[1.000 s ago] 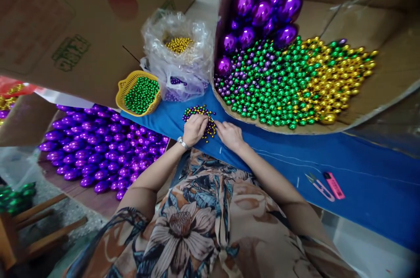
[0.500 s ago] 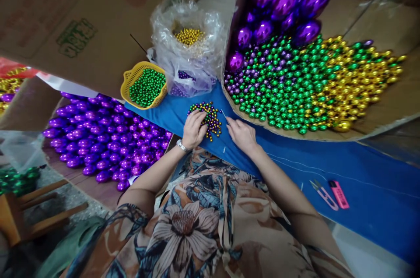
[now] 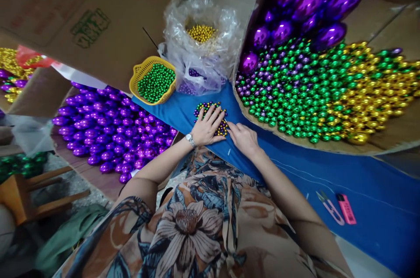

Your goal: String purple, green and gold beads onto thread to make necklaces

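My left hand, with a watch at its wrist, lies flat with spread fingers over a small pile of mixed beads. The beads are green, purple and gold, and the hand covers part of them. Close by on the right, my right hand pinches a thin needle whose tip reaches the edge of the pile. White thread trails over the blue cloth to the right of that hand.
A yellow basket of green beads and plastic bags with gold and purple beads stand behind. Cardboard boxes hold purple ornaments on the left and bead strands on the right. Snips and a pink lighter lie on the cloth.
My left hand has moved right and flattened over the beads, its fingers now spread. The needle in my right hand has come to the pile's edge. The whole view has shifted slightly.
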The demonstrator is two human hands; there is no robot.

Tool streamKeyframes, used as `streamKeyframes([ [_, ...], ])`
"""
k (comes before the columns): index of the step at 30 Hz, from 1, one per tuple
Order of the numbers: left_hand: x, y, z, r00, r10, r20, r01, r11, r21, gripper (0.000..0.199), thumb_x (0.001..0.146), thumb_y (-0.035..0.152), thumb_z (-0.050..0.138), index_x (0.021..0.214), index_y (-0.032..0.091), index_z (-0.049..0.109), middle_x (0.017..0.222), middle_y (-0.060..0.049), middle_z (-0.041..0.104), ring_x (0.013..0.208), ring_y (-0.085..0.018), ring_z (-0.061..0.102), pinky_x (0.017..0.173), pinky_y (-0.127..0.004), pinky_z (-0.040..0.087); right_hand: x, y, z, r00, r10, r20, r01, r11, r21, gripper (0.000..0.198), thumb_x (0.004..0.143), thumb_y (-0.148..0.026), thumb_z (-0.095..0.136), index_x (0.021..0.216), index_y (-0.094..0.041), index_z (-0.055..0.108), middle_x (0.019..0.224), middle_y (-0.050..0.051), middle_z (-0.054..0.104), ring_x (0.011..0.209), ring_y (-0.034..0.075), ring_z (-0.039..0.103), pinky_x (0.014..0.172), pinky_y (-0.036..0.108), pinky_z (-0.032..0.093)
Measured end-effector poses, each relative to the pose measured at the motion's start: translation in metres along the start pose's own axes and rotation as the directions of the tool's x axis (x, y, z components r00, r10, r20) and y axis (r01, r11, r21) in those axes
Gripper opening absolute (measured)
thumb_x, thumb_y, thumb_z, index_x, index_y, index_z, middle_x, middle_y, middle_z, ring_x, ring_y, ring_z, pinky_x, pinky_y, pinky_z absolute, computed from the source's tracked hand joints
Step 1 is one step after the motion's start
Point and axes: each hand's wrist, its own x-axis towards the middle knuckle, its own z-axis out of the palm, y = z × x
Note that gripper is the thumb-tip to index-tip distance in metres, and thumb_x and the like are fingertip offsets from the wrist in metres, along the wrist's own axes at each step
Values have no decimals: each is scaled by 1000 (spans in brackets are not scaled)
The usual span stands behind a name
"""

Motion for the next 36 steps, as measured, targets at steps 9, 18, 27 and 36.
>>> streamKeyframes([
  [9, -1, 4, -5, 999, 32, 19, -32, 999, -6, 98, 84, 77, 36, 153, 10, 23, 157, -20, 28, 148, -35, 22, 120, -56, 9, -18, 10, 5, 998, -18, -63, 19, 1000, 9, 47, 102, -40, 27, 139, -24, 51, 102, 9, 66, 90, 17, 61, 67, 25, 37],
  [18, -3, -1, -4, 998, 63, 14, -61, 993, -97, 96, 84, 74, 43, 154, 13, 22, 157, -20, 26, 148, -37, 19, 120, -57, 5, -35, 16, 16, 999, 20, -25, -17, 995, 100, 52, 102, -45, 24, 143, -25, 47, 110, 9, 63, 85, 15, 63, 64, 23, 41],
  [27, -6, 12, -10, 1000, 26, 5, -25, 994, -109, 88, 86, 71, 45, 153, 19, 25, 157, -17, 29, 148, -37, 21, 119, -61, 0, -52, 17, 27, 996, 79, -44, -72, 986, 148, 51, 103, -41, 22, 144, -24, 47, 110, 9, 62, 87, 15, 63, 69, 22, 46],
  [36, -16, -2, -16, 955, -234, -180, 205, 965, -163, 84, 86, 62, 53, 150, 13, 30, 151, -21, 38, 145, -38, 27, 118, -59, 18, -53, 6, 24, 999, 44, -26, -41, 992, 120, 51, 103, -43, 21, 144, -28, 46, 108, 7, 63, 81, 13, 62, 66, 22, 43],
])
